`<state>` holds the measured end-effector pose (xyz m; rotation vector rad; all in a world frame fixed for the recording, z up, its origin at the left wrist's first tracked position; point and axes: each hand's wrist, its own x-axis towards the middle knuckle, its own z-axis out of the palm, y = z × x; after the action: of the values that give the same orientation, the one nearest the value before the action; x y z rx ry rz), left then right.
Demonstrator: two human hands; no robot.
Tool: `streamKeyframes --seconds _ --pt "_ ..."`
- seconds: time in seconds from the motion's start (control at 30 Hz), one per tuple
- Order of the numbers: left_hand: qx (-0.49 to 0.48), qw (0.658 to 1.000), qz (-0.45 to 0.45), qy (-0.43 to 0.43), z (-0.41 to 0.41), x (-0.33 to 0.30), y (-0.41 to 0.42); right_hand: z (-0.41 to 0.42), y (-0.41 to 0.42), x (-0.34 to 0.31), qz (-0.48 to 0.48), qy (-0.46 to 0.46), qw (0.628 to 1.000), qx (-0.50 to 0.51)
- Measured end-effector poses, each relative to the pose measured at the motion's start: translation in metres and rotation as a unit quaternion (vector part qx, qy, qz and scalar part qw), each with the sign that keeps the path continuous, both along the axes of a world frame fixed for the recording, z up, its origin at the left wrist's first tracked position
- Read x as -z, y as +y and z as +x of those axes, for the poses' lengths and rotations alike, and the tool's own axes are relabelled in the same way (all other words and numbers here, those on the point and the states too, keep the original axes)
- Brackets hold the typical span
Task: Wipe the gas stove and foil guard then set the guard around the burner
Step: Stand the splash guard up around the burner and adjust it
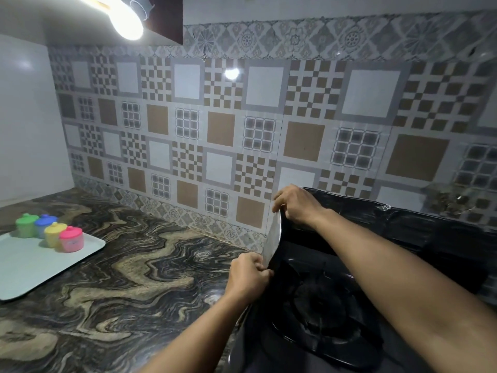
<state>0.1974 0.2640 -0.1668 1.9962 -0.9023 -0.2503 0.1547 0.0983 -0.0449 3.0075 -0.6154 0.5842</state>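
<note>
Shiny dark foil guard (pixel 403 224) stands upright, creased, behind the black gas burner (pixel 320 305); my left hand (pixel 248 273) and right hand (pixel 295 204) both pinch its pale left edge.

Light source: one bare bulb (pixel 126 18) at upper left, blown out to white. Glare: a round reflection on the glossy tiled wall (pixel 231 74); a softer sheen on the white side wall (pixel 25 64). Exposure: wall and marbled surface (pixel 129 267) evenly lit; the stove (pixel 320 305) at lower right nearly black, detail lost. Distortion: wide-angle bowing, tile lines curving toward the edges. Sharpness: slightly soft throughout, softer at the corners.
</note>
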Motion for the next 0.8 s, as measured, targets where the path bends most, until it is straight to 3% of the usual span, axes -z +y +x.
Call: streamKeyframes --seconds 0.3,0.57,0.8 --pt "-0.063 0.997 0.038 0.003 -0.006 -0.004 -0.004 0.0 0.005 0.009 -0.032 -0.007 0.999 -0.021" --pt "-0.068 0.996 0.021 0.048 0.006 -0.006 -0.003 0.007 -0.001 0.01 -0.01 0.007 1.0 -0.013" --pt "-0.026 0.996 0.073 0.046 0.007 -0.002 -0.001 0.007 -0.001 0.011 0.007 0.021 1.0 -0.022"
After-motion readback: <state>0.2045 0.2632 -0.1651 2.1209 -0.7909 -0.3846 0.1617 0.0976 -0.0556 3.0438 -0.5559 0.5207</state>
